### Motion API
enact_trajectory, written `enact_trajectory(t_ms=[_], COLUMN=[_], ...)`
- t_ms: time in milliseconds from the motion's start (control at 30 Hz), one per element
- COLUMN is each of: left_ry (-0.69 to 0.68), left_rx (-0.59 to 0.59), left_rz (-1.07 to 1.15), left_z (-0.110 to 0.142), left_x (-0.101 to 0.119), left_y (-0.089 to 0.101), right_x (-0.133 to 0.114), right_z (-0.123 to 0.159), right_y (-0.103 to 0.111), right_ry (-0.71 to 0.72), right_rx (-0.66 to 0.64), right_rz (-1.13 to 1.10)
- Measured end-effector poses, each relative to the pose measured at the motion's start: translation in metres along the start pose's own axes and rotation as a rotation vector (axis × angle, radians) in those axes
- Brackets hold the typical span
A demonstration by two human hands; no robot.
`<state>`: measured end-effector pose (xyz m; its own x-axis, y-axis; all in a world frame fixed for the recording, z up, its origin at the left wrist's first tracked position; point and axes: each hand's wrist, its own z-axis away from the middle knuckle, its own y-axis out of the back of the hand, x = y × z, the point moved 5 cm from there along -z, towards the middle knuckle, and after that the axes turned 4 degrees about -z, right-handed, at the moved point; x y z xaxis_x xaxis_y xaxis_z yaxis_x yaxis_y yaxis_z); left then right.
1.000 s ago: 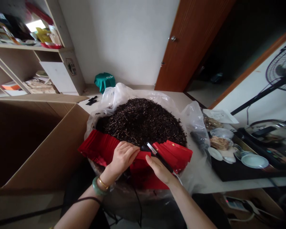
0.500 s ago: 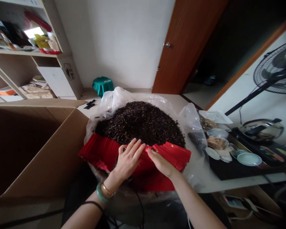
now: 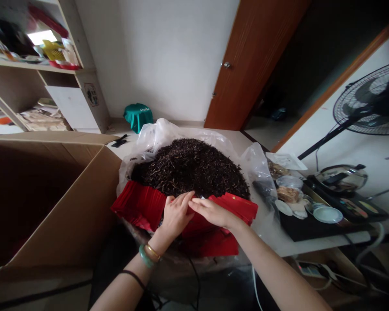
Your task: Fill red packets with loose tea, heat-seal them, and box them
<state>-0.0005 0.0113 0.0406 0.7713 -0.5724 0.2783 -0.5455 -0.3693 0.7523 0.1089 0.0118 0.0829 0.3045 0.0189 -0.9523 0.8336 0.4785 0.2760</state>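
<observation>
Above the near edge of the tea heap, my left hand [image 3: 176,214] and my right hand [image 3: 214,213] meet, the fingertips touching and partly overlapping. Both have their fingers pressed together on a red packet [image 3: 197,224], which they mostly cover. A small pale bit shows by the right fingertips. Left of my hands a tight row of red packets [image 3: 139,205] lies against the tea. More red packets [image 3: 238,207] fan out on the right, beside my right wrist. Dark loose-leaf tea [image 3: 194,164] is heaped in a clear plastic bag [image 3: 162,129] behind my hands.
A large open cardboard box [image 3: 65,207] stands close on my left. To the right, a tea tray [image 3: 311,231] carries lidded bowls, dishes and a glass kettle [image 3: 340,177]. A fan [image 3: 366,103] is beyond it. A green cloth-covered object [image 3: 138,116] sits by the wall.
My right hand has moved left and turned flatter, its fingertips now over those of my left hand. My left fingers have drawn closer together. The view has shifted slightly right.
</observation>
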Motion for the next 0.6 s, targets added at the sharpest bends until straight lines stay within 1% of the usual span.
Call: enact_trajectory(t_ms=[133,300,400,500,533,600], left_ry=[0.015,0.007,0.018,0.043,0.052,0.073], left_rx=[0.041,0.061,0.065,0.070,0.073,0.078], left_rz=[-0.024,-0.021,-0.011,-0.005,-0.004,-0.002], left_z=[0.001,0.001,0.001,0.000,0.000,-0.001], left_x=[0.000,0.000,-0.001,-0.003,-0.004,-0.007], left_y=[0.002,0.002,0.003,0.004,0.004,0.004], right_x=[-0.007,0.001,0.004,0.002,0.003,0.006], right_z=[-0.001,-0.006,-0.005,-0.005,-0.007,-0.016], right_y=[-0.001,-0.003,-0.002,0.007,0.014,0.032], right_ry=[0.025,-0.060,-0.094,-0.099,-0.100,-0.112], right_rx=[-0.051,-0.054,-0.051,-0.047,-0.042,0.019], right_rz=[-0.057,-0.218,-0.242,-0.196,-0.177,-0.090])
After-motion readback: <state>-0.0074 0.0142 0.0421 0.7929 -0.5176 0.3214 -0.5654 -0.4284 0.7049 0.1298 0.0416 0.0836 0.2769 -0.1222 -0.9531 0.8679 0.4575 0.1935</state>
